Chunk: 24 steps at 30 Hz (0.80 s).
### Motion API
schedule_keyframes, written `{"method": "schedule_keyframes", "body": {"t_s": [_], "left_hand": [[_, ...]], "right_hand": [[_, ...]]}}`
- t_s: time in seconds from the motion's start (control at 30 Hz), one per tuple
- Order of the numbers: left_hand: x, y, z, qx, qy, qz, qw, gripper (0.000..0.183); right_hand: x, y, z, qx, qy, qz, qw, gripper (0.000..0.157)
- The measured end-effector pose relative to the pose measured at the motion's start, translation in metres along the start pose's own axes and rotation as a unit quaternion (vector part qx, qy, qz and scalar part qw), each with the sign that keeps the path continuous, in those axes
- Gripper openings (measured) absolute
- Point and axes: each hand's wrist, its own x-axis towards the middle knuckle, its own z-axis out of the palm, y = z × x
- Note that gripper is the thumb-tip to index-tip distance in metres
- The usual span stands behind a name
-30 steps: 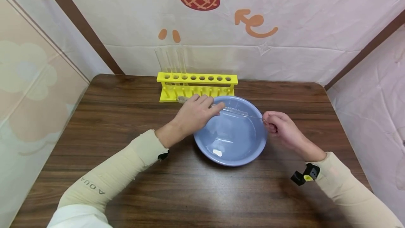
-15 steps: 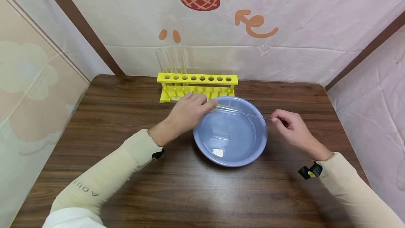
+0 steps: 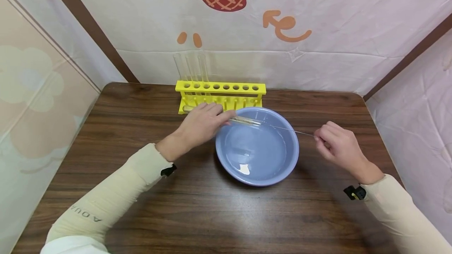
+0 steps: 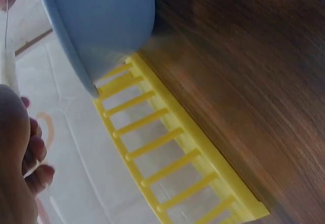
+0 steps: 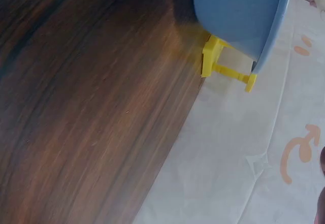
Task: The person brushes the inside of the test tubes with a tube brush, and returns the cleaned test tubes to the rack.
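My left hand grips a clear glass test tube, which lies slanted over the far part of a blue basin of water. The tube's rounded end sticks out on the left, in front of the rack; its mouth points right. Pale bristles of a test tube brush show inside the tube near the left thumb. The brush's thin wire runs out of the mouth to my right hand, which pinches it right of the basin. In the left wrist view, curled left fingers show below the tube.
Behind the basin, a yellow test tube rack stands near the table's back edge. Several of its holes hold no tube; 3 clear test tubes lean in its left holes. A printed cloth hangs behind the wooden table.
My hands have moved apart. The left has shifted left with the test tube, and the right has moved right, so more brush wire shows outside the tube's mouth.
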Motion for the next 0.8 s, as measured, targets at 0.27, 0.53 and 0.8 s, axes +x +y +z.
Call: {"method": "schedule_keyframes", "body": {"t_s": [0.27, 0.53, 0.8], "left_hand": [[-0.003, -0.006, -0.001, -0.001, -0.004, 0.002, 1.0000, 0.023], [0.000, -0.005, -0.001, 0.017, 0.020, -0.007, 0.9996, 0.023], [0.000, -0.003, -0.001, 0.020, 0.012, -0.006, 0.9997, 0.023]], "right_hand": [[-0.009, -0.001, 0.001, 0.014, 0.007, -0.003, 1.000, 0.026], [-0.002, -0.013, -0.005, 0.231, -0.092, 0.287, 0.925, 0.030], [0.015, -0.017, -0.017, 0.512, -0.154, 0.480, 0.696, 0.031]]}}
